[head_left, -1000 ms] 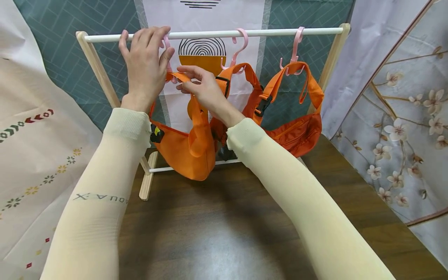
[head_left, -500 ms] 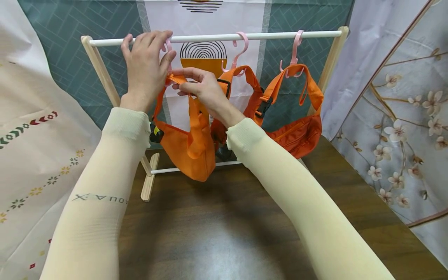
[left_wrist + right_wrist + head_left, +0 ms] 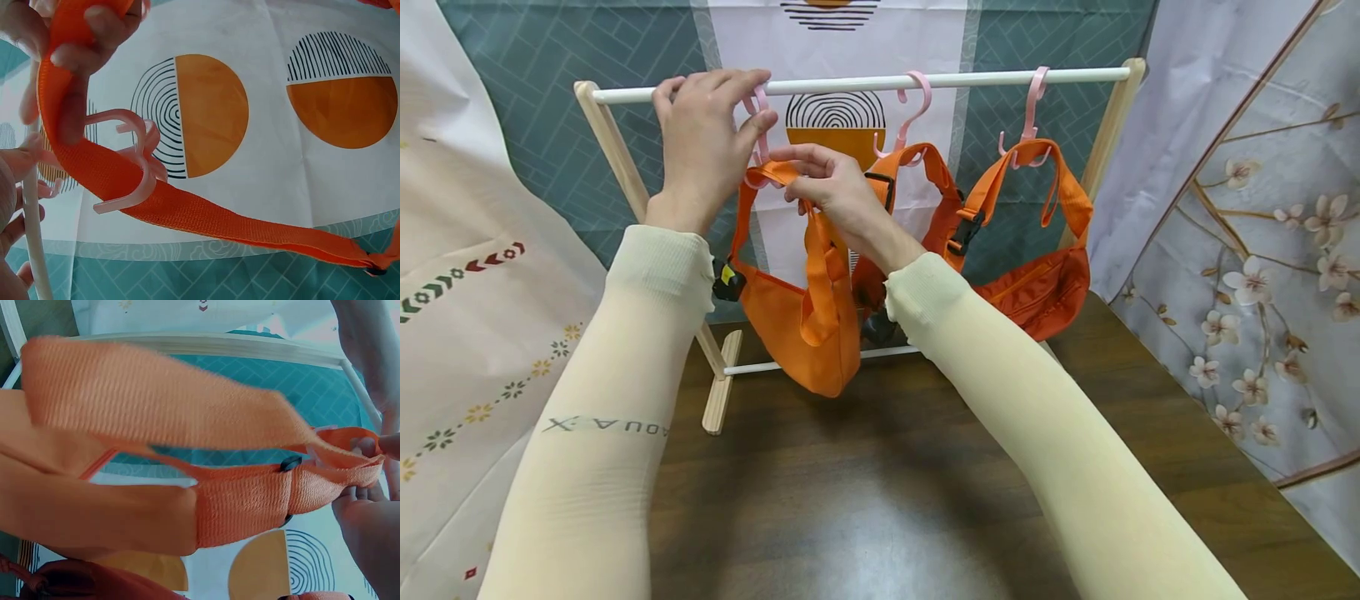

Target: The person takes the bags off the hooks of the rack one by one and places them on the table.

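An orange sling bag [image 3: 808,337] hangs from the left pink hook hanger [image 3: 763,125]. My right hand [image 3: 842,187] pinches its strap [image 3: 775,171] between thumb and fingers, just right of the hanger. In the left wrist view the webbing [image 3: 181,209] passes through the hanger's curved lower prongs [image 3: 147,169]. My left hand [image 3: 700,137] grips the hanger's upper part at the rail, fingers over the top and thumb against the stem. A black buckle [image 3: 727,281] sits at the bag's left end. The right wrist view shows the doubled strap [image 3: 244,503] leading to my right fingers.
Two more orange bags hang to the right on pink hangers; the farther one is a waist bag [image 3: 1037,292]. The white rail [image 3: 842,83] runs between wooden end posts [image 3: 1108,137] on a brown table [image 3: 865,500]. Patterned cloths [image 3: 1262,250] surround it.
The strap has settled lower onto the hanger's prongs, and the bag hangs slightly lower. My left wrist has shifted a little left; my right hand stays on the strap.
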`<state>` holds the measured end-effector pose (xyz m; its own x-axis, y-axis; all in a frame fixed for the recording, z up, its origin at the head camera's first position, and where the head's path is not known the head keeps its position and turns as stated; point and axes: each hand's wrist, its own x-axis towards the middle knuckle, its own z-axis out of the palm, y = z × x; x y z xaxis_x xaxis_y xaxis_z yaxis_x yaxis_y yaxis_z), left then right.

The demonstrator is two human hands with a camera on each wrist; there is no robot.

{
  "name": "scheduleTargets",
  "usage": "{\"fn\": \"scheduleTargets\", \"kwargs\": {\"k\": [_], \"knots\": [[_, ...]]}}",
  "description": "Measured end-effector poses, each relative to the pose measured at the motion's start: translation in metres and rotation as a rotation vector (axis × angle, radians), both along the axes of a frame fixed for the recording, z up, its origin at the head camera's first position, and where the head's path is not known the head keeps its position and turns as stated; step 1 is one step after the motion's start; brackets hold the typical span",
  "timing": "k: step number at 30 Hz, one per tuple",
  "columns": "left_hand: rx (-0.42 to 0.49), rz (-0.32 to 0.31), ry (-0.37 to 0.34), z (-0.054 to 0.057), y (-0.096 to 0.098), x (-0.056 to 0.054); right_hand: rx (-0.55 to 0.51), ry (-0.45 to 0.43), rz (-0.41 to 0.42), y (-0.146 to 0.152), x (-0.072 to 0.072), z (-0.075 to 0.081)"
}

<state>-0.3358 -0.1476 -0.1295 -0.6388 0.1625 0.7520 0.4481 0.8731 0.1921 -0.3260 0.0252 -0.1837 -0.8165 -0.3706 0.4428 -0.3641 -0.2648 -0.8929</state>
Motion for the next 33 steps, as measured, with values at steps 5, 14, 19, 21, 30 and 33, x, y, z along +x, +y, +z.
{"fn": "scheduleTargets", "kwargs": {"k": [5, 14, 19, 21, 30, 33], "knots": [[0.004, 0.0, 0.004, 0.0, 0.001, 0.0, 0.114, 0.045, -0.044, 0.001, 0.001, 0.001], [0.006, 0.008, 0.002, 0.001, 0.0, 0.0, 0.688, 0.399, -0.444, -0.008, 0.011, 0.008], [0.003, 0.008, -0.005, 0.002, 0.001, 0.0, 0.786, 0.457, -0.497, -0.011, 0.013, 0.006], [0.002, 0.008, -0.007, 0.001, 0.001, 0.0, 0.744, 0.403, -0.46, -0.011, 0.012, 0.004], [-0.003, 0.011, -0.008, 0.001, 0.002, 0.0, 0.162, -0.038, -0.061, -0.005, 0.007, 0.001], [-0.004, 0.013, -0.009, 0.001, 0.001, 0.001, 0.089, -0.071, -0.013, -0.004, 0.006, 0.001]]}}
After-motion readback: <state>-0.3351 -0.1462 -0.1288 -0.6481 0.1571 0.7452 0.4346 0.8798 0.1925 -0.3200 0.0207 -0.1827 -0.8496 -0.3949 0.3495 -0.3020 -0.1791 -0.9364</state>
